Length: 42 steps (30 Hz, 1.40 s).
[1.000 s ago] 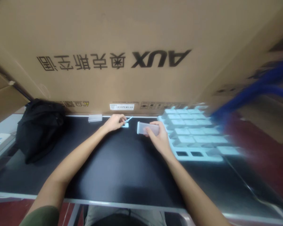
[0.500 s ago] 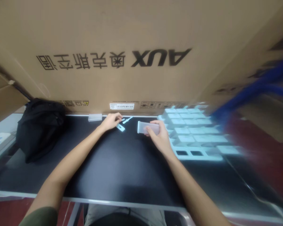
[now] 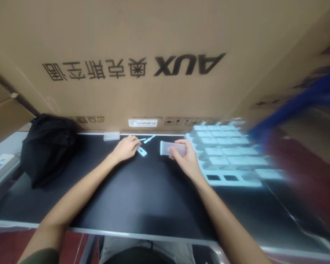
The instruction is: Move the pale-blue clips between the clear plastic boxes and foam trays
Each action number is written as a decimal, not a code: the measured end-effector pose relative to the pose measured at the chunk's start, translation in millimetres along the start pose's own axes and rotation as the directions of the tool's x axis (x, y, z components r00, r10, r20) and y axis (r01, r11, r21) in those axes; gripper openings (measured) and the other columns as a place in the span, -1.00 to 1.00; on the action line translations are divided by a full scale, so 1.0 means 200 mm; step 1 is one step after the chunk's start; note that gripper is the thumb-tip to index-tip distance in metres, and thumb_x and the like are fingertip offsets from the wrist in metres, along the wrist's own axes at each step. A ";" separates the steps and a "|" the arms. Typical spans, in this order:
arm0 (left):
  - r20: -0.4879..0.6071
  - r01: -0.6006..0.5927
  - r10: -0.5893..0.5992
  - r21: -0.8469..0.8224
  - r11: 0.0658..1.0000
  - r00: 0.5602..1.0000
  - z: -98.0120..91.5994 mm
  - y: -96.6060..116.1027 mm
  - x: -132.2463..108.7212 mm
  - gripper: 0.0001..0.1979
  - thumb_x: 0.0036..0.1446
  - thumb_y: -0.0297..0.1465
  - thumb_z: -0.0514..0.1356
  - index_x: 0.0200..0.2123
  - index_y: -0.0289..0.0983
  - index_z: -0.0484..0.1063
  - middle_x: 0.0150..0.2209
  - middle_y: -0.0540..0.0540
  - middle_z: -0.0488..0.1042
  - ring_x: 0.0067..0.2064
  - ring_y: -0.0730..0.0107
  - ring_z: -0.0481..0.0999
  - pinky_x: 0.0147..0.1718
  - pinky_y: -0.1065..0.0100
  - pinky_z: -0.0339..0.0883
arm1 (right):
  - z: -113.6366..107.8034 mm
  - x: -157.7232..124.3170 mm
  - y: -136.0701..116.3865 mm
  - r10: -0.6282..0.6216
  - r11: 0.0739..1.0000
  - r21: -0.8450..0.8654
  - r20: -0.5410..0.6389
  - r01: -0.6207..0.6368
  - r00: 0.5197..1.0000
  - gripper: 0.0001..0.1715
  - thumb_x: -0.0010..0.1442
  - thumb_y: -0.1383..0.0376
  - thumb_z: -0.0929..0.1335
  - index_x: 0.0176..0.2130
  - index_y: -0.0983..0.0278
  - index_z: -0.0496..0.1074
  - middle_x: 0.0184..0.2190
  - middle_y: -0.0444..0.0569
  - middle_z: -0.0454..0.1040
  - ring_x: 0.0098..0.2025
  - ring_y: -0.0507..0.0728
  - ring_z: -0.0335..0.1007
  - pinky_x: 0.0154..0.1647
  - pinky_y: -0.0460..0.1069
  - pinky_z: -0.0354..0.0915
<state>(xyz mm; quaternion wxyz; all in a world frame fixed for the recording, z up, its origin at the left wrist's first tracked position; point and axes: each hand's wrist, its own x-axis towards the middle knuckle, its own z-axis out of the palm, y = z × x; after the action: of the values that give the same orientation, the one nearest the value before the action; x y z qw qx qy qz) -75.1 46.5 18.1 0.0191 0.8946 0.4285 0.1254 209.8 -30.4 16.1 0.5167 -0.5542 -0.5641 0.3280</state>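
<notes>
My right hand point(image 3: 187, 157) is closed around a small translucent plastic box point(image 3: 173, 149), held on its side over the black tabletop. Pale blue edging shows at the box's left end. My left hand point(image 3: 126, 148) is palm down, its fingertips pinched at the upper left end of a flat light-blue plate with a slot point(image 3: 142, 151). The fingers hide that end of the plate. Just beyond the fingertips lie thin light-blue sticks point(image 3: 149, 139). A second translucent box point(image 3: 111, 136) rests further left, at the table's back edge.
Light-blue trays or boxes in stepped rows point(image 3: 225, 150) stand to the right of my right hand. A black cloth bag point(image 3: 48, 150) sits at the left. Along the back rises a large cardboard carton point(image 3: 143, 95). A white power strip point(image 3: 0, 168) is at far left.
My left hand has moved slightly toward me and left, from beside the thin sticks to the plate's end. The slotted plate has shifted slightly toward me. My right hand stays put with the box.
</notes>
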 end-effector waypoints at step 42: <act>-0.026 -0.071 0.084 -0.802 0.592 0.996 -0.18 0.50 -0.14 -0.73 0.33 -0.27 0.25 0.04 -0.18 0.52 -0.03 -0.16 0.63 -0.06 0.25 0.62 -0.05 0.26 0.49 | -0.12 -0.27 -0.11 -0.248 0.964 -0.007 0.332 0.265 0.910 -0.52 0.19 0.14 0.47 0.04 0.12 0.29 -0.15 -0.02 0.58 -0.11 0.21 0.59 -0.05 0.13 0.50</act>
<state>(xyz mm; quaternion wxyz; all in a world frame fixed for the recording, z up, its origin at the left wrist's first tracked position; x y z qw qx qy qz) -24.7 -40.2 61.4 0.4167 0.8092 0.2870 0.2988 218.4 -90.9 31.8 0.4394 -0.4262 -0.7184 0.3305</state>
